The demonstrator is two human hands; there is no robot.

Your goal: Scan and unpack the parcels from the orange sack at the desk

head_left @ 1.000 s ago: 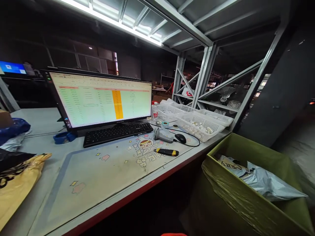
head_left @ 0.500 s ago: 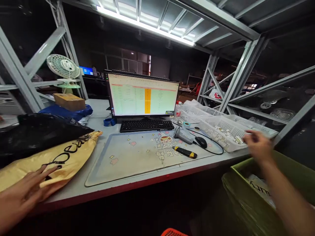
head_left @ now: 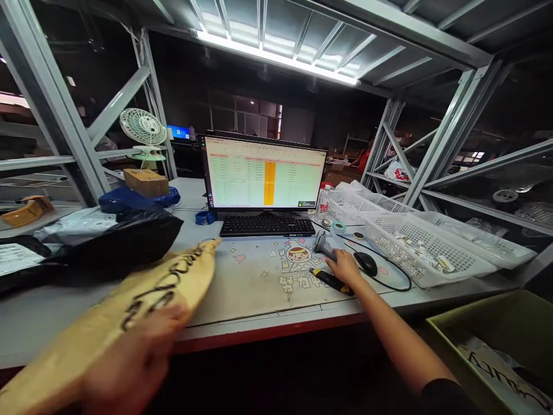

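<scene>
My left hand (head_left: 138,351), smeared by motion, grips the near edge of a yellow mailing bag (head_left: 99,328) with black lettering. The bag's far end overlaps the left side of the desk mat (head_left: 250,288). Over on the right, the fingers of my right hand (head_left: 344,270) are wrapped round the handle of a grey barcode scanner (head_left: 320,243) lying on the mat. Just below that hand is a black and yellow box cutter (head_left: 330,280), and to its right a black mouse (head_left: 366,263).
A keyboard (head_left: 268,226) and lit monitor (head_left: 268,173) stand behind the mat. Black bags (head_left: 121,245) lie at left. White baskets (head_left: 432,248) hold small items at right, above a green bin (head_left: 453,346). The scanner's cable (head_left: 401,274) loops round the mouse.
My right hand has come left from the white basket onto the scanner. My left hand has gone from resting on the yellow bag to gripping it, and the bag has shifted right.
</scene>
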